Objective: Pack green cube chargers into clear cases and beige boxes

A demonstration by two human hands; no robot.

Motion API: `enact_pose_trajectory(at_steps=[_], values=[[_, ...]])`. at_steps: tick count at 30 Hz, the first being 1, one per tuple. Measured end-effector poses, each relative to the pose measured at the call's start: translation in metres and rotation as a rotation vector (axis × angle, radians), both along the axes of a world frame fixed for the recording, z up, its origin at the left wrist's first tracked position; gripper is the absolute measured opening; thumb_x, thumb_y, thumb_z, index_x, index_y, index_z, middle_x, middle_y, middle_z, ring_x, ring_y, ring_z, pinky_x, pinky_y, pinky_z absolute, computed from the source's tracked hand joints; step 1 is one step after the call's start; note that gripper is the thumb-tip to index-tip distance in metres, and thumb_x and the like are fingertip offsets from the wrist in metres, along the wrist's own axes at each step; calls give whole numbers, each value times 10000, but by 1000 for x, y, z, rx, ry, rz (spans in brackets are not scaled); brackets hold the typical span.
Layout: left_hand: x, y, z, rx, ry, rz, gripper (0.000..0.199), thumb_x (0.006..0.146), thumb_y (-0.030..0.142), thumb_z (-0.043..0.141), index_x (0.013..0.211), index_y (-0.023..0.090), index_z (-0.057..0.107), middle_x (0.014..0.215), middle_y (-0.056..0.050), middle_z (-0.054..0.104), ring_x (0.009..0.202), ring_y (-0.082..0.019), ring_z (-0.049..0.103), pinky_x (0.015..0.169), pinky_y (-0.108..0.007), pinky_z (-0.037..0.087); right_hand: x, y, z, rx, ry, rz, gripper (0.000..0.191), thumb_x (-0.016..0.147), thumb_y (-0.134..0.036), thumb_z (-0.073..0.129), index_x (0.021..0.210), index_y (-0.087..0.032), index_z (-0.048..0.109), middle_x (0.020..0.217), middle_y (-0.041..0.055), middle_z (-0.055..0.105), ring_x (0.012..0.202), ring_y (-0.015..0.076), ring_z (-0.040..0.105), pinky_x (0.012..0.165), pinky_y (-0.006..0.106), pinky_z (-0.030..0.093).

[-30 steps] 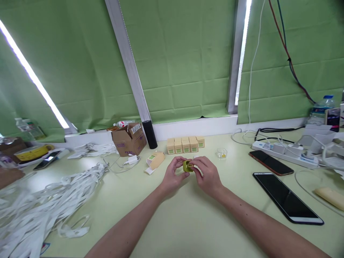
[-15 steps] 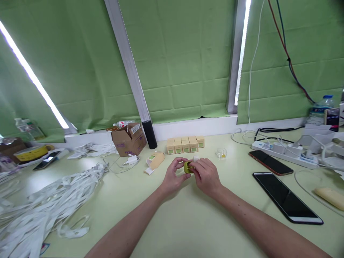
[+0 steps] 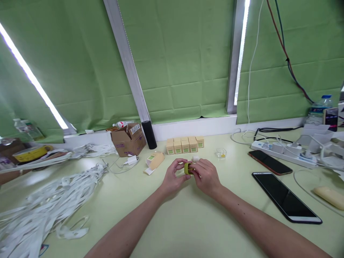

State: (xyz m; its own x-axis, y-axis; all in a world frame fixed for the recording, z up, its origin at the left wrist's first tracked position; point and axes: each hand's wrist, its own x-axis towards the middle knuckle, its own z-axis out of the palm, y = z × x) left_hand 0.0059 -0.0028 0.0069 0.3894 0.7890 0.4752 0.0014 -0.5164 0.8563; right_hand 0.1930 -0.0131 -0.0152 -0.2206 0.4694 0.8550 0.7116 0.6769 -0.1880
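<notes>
A small yellow-green case [image 3: 186, 168] is held up between both hands above the table. My left hand [image 3: 173, 177] grips its left side between thumb and fingers. The closed fingers of my right hand [image 3: 206, 175] are at its right side, partly inside the opening; what they pinch is hidden. Just behind my right hand lies a small white piece [image 3: 195, 158]. Several small tan boxes [image 3: 185, 145] with green labels stand in a group beyond the hands. An opened tan box [image 3: 155, 161] lies to the left, and a small clear dish [image 3: 220, 153] to the right.
White straps [image 3: 61, 197] are heaped at the left. Behind are a cardboard box [image 3: 129, 140] and a black cylinder [image 3: 149, 134]. Two phones [image 3: 286, 197] [image 3: 270, 162], a power strip [image 3: 283, 153] and cables are at the right. Another person's arm [image 3: 14, 176] shows at the far left.
Another person's arm has come in at the far left, with white straps now over the phone there. My right fingers have shifted slightly at the case.
</notes>
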Motion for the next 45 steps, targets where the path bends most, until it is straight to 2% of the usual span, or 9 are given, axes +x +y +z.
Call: enact_pose_trajectory(at_steps=[8,20,25,29,32,35,40,43,45], values=[[-1,2,0,9,30,-1,434,815,275,863,1156,235,598,1294,-109,675,1239,-308,692,1057,-439,518,0,5,-3,136,54,68,216,957,-76,547,837,-206,670,702,22,689,697,180,545,672,324,366],[-3,4,-2,-11,60,-5,440,819,255,851,1181,229,602,1279,-116,707,1238,-298,692,1038,-429,540,3,5,2,144,-10,89,216,959,-75,543,848,-217,662,684,10,690,675,180,523,707,347,381],[-3,6,0,7,76,58,424,808,240,838,1167,228,614,1232,-96,691,1206,-289,697,1049,-445,536,9,5,6,124,-30,115,243,955,-89,550,1130,-219,656,781,24,717,709,199,573,734,367,431],[-6,12,-2,35,57,135,423,816,210,807,1188,233,606,1221,-94,696,1200,-279,686,1065,-470,526,14,4,7,92,-9,99,281,930,-121,580,1192,-219,604,847,47,698,766,230,619,725,393,487],[-8,16,-4,134,61,229,409,787,201,820,1156,236,648,1200,-80,677,1160,-255,678,1079,-476,522,13,3,5,22,27,85,421,916,-161,607,1327,-220,537,1117,118,708,994,290,673,829,459,567],[-7,16,-5,221,99,286,397,750,220,860,1113,247,700,1168,-72,648,1140,-251,652,1062,-469,531,10,2,2,-32,23,78,577,922,-217,641,1466,-225,449,1341,166,635,1200,336,638,943,514,594],[-5,12,-4,266,158,297,405,747,224,884,1114,276,722,1114,-72,659,1218,-279,581,1044,-462,522,8,3,-1,-81,8,149,546,931,-134,589,1447,-268,473,1324,131,647,1224,312,640,982,512,610],[-5,8,-2,292,169,287,449,765,251,880,1172,288,696,1165,-75,661,1221,-275,572,1032,-454,514,8,4,-2,-122,76,216,510,937,-107,564,1411,-282,499,1285,117,650,1200,293,650,958,492,625],[-5,7,0,313,165,289,419,823,269,826,1213,283,673,1212,-87,658,1221,-270,577,1013,-448,511,7,5,-2,-131,134,245,474,943,-112,565,1382,-280,511,1269,119,646,1180,291,652,940,492,629]])
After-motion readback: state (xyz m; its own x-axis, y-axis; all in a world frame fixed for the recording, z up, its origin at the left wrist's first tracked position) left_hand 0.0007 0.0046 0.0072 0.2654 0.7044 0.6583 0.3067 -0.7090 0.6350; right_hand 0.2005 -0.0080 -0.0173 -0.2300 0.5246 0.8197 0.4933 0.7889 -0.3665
